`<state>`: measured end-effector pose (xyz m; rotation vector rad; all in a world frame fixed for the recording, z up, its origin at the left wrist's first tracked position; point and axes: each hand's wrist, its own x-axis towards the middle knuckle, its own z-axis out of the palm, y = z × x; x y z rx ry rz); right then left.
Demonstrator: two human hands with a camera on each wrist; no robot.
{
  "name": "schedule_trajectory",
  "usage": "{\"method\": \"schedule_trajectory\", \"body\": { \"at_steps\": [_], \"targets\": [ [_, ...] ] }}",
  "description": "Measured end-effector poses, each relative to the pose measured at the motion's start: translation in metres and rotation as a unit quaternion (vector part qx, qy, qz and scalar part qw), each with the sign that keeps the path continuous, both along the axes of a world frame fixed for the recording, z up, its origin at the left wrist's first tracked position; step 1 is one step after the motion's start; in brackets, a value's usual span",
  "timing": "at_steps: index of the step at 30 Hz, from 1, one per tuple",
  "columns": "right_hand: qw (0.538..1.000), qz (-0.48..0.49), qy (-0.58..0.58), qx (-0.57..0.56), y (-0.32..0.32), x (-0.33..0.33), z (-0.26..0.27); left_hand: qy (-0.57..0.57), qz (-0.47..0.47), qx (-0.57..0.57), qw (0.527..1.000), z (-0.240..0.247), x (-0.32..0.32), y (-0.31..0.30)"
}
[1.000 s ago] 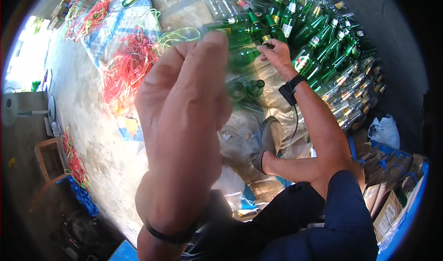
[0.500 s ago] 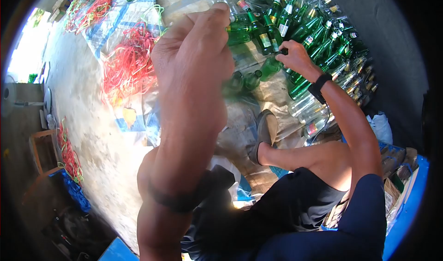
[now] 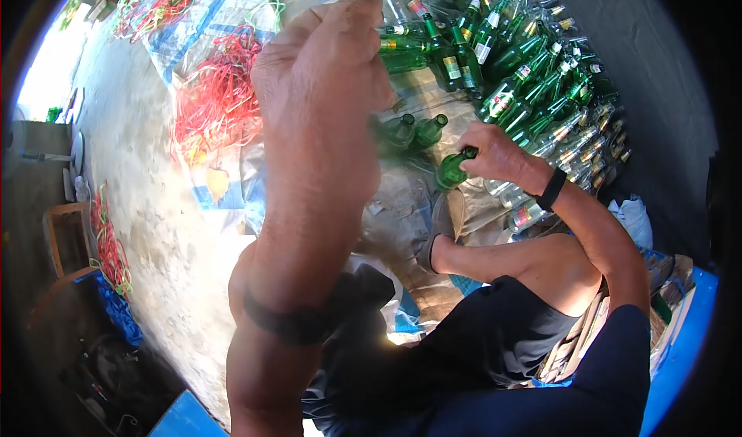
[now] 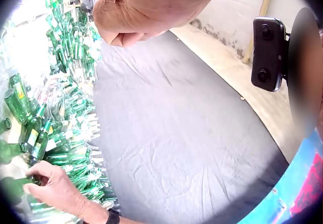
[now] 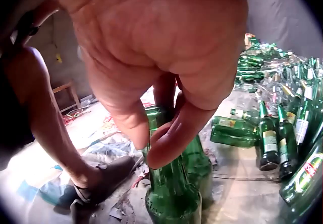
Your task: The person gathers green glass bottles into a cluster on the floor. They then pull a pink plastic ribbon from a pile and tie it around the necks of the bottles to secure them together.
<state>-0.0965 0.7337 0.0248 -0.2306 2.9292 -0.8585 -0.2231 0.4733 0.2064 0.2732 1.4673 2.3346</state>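
In the head view my right hand (image 3: 501, 156) grips a green glass bottle (image 3: 449, 174) by its neck, low over the sheet near my foot. Thumb and fingers close round that neck in the right wrist view, where the bottle (image 5: 173, 200) stands upright and its mouth shows between them. Just left of it two more green bottles (image 3: 430, 132) stand upright, one partly behind my left arm. Raised close to the head camera is my left hand (image 3: 321, 70), fingers curled and nothing seen in them. The left wrist view also shows that hand (image 4: 151, 7) with its fingers folded in.
A large pile of green and clear bottles (image 3: 533, 74) lies at the right against a grey cloth (image 3: 618, 58). Tangled red straps (image 3: 220, 97) lie on the floor at the left. My sandalled foot (image 3: 447, 228) is near the held bottle. A blue-edged crate (image 3: 688, 329) stands at lower right.
My right hand has drawn back from the pile toward my foot, bringing a green bottle by its neck beside the two standing ones. My left hand rose slightly and stays curled.
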Motion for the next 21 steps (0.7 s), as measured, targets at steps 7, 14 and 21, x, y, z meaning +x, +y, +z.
{"method": "schedule_trajectory", "body": {
  "at_steps": [7,14,21],
  "targets": [
    [0.995,0.071,0.053,-0.038,-0.057,-0.021,-0.010,-0.077,-0.021,0.078,0.994,0.019,0.009,-0.006],
    [0.993,0.093,0.058,-0.045,-0.094,-0.051,-0.019,-0.070,-0.039,0.070,0.994,0.023,0.009,-0.013],
    [0.988,0.109,0.097,-0.040,-0.107,-0.070,-0.061,-0.059,-0.016,0.054,0.997,0.017,0.007,-0.017]
  ]
}}
